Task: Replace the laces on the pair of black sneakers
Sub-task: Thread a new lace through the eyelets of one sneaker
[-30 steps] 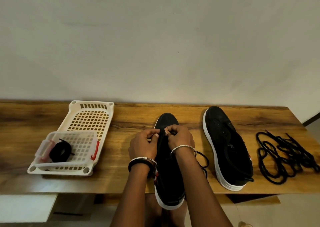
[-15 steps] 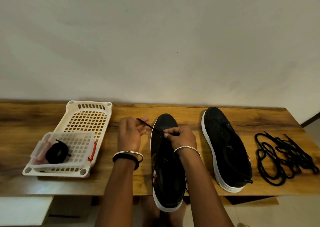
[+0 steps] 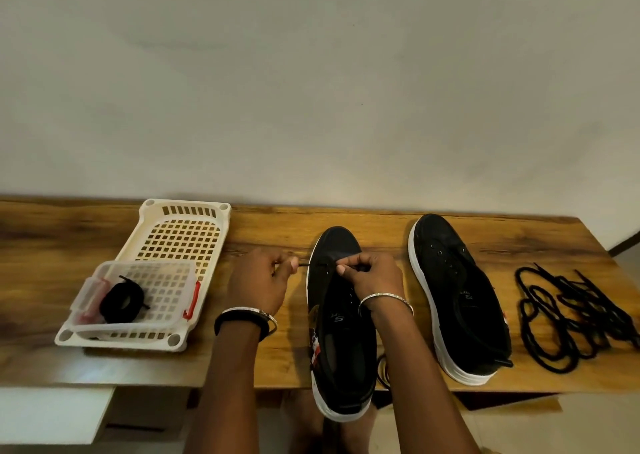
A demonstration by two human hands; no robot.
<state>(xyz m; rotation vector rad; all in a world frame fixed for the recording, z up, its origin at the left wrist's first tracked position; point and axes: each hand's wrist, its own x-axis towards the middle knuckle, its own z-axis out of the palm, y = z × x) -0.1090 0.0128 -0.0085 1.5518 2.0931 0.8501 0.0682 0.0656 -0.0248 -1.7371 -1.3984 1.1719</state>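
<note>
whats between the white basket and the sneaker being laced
In the head view, the left hand lies between the white basket and the sneaker, its fingers pinching the black lace that runs to the sneaker, over the wooden table.

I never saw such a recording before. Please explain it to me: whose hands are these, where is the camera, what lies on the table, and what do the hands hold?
No machine here: a person works with bare hands, and a camera on their head looks down at them. On the table lie a basket, in it a box with a coiled lace, two black sneakers and a pile of laces. The left hand pinches a lace end; the right hand pinches the near sneaker at its front eyelets. The second sneaker has empty eyelets.
</note>
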